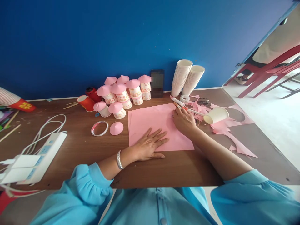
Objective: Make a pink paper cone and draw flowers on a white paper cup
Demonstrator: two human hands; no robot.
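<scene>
Left hand (152, 142) touches pink paper (152, 118), cup lettering (27, 106) illegible.

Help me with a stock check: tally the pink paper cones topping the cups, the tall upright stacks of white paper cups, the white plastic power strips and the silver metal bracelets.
Pink cones topping cups: 8
Upright white cup stacks: 2
White power strip: 1
Silver bracelet: 1
Total: 12

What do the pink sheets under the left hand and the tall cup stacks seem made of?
Pink sheets: probably matte paper or thin card; thin edges, dull even colour. Cup stacks: likely smooth paper, perhaps coated, from their plain off-white walls; plastic isn't ruled out.
</scene>
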